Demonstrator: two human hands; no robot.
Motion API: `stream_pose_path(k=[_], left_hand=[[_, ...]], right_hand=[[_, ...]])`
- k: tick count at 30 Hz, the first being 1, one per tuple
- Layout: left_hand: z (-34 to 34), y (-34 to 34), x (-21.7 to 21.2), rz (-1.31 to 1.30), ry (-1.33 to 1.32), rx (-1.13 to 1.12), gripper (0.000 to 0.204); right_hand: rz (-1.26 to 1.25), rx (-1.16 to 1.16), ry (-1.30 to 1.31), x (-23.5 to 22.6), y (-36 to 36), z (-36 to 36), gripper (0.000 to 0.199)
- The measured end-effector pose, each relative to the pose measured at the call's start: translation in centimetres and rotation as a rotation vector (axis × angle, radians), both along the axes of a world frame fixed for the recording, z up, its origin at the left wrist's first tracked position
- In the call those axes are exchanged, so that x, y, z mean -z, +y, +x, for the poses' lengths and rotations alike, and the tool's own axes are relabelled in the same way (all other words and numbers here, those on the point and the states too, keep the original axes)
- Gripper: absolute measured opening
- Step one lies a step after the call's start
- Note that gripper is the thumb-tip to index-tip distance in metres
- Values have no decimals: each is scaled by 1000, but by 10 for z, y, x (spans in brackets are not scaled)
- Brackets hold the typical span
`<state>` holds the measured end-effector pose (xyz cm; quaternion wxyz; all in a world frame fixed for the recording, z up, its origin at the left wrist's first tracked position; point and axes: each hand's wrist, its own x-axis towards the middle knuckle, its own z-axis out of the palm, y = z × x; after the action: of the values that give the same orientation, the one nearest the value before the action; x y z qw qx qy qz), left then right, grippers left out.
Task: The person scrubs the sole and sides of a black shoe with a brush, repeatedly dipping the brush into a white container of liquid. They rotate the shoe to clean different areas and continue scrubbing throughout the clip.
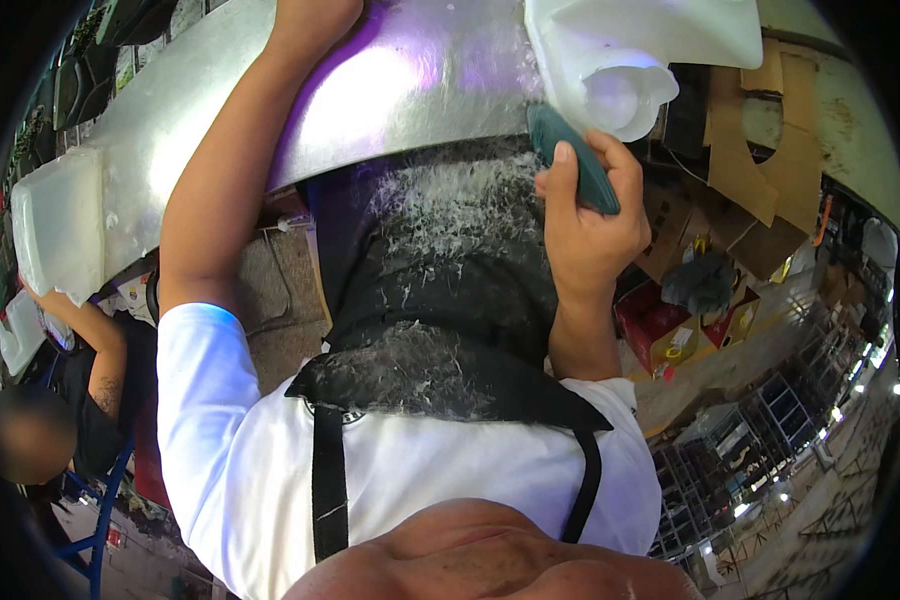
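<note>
A dark green, flat oval piece point(573, 160) with a pointed lower end is pinched in my right hand point(602, 215), thumb on its near face and fingers behind. It is tilted in front of the table's near edge, just below a cut-open white plastic jug point(660, 35). My left arm reaches across the shiny metal table point(430, 75). At the top edge of the view, only the back of my left hand point(315, 15) shows; its fingers are cut off, so what it touches is hidden. My black apron point(440, 220) is covered with pale scraps or dust.
Another cut white plastic container point(60, 220) stands at the table's left end, near a co-worker's arm point(100, 345). Dark curved pieces point(90, 75) lie at the far left. Cardboard point(770, 150) and red-and-yellow boxes point(670, 330) are on my right. Metal racks point(740, 440) stand farther off.
</note>
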<state>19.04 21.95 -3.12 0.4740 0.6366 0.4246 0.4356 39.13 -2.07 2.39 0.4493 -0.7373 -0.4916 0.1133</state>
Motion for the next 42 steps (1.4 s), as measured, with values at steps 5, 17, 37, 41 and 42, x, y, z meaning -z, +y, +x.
stream_pose_path(k=[5, 17, 37, 41, 42], left_hand=[[-2, 3, 3, 7, 18, 21, 44], [2, 2, -4, -33, 27, 28, 42], [-2, 6, 3, 53, 91, 38, 41], [-2, 4, 2, -8, 38, 49, 41], [-5, 2, 2, -9, 31, 44, 41]], right_hand=[[-23, -80, -334, -11, 22, -3, 20], [-12, 45, 360, -80, 5, 60, 25], [18, -163, -259, -6, 47, -7, 18], [-295, -198, -33, -29, 43, 6, 20], [-456, -174, 338, -55, 43, 8, 21]])
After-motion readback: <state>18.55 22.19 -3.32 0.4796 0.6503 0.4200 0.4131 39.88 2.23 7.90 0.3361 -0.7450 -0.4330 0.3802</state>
